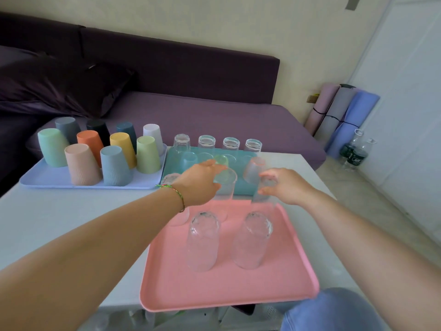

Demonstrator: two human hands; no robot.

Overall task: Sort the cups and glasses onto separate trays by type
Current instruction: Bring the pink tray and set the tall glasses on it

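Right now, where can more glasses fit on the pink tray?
The near strip of the pink tray, in front of the two standing glasses, is bare. Its far end is crowded: the left hand and right hand hold glasses there.

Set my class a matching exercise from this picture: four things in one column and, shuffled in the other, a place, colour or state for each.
Column one
1. orange cup
2. left hand
3. rolled mats
4. sofa

Column two
A. purple
B. on the lavender tray
C. leaning against the wall
D. holds a tall glass

Pairs: 1-B, 2-D, 3-C, 4-A
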